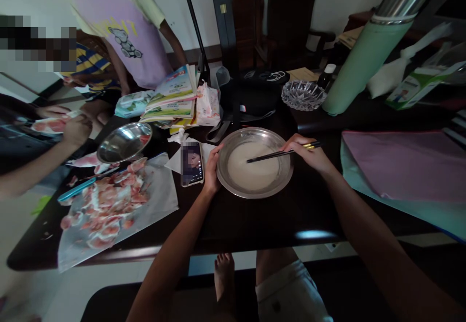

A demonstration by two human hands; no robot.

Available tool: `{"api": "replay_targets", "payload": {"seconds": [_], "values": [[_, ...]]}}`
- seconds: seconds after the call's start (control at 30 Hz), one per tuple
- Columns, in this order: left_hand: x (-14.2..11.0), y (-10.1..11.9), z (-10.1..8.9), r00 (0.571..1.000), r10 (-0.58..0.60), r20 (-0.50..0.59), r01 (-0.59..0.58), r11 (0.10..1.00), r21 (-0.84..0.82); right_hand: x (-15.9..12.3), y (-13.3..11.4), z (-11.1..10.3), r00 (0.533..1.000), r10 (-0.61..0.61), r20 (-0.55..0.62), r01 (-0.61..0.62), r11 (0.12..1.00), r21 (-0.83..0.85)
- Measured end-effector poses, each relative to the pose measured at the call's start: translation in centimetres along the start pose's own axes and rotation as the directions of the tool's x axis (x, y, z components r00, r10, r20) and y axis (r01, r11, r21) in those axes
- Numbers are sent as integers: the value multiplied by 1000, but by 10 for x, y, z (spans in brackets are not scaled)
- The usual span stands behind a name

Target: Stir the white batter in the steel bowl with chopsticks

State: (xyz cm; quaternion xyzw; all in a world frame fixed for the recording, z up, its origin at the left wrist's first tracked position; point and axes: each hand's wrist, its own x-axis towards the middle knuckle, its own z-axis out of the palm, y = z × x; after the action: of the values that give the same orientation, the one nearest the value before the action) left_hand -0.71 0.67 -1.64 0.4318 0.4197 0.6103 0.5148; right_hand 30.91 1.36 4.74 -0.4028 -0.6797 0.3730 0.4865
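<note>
A round metal bowl [286,178] stands on the dark table in front of me. Pale, milky liquid [251,169] fills its lower part. My left hand [212,169] grips the bowl's left rim, its fingers along the outer wall. In my right hand [304,151] is a pair of dark chopsticks [267,156] with gold bands near the upper ends. The chopsticks slant down to the left, and their tips reach the liquid near the bowl's middle. Close to my left hand lies a phone [192,164] with its screen lit.
At left, reddish peel pieces [112,200] lie on a plastic sheet [160,186] beside a blue-handled knife [78,189] and a steel bowl [124,144]. Another person's hands [76,127] hold pink fruit there. Behind are books [171,98], a glass dish [304,96] and a green thermos [367,64].
</note>
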Motion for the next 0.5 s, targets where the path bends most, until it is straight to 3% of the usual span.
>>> {"api": "replay_targets", "payload": {"seconds": [0.07,0.13,0.27,0.33,0.5], "values": [[0,0,0,1000,-9,-10,9,1000,-8,-1,0,-3,996,17,-92,-13,999,42],[0,-1,0,1000,-16,-20,16,1000,-14,-2,0,-4,994,25,-111,-16,997,81],[0,-1,0,1000,-2,-12,2,1000,1,-1,-2,3,999,0,47,-2,999,40],[0,0,0,1000,8,-11,-8,1000,2,0,-1,4,997,-18,69,18,1000,-7],[0,1,1,1000,-8,-11,8,1000,-26,-1,2,-6,993,-17,-120,19,1000,15]]}}
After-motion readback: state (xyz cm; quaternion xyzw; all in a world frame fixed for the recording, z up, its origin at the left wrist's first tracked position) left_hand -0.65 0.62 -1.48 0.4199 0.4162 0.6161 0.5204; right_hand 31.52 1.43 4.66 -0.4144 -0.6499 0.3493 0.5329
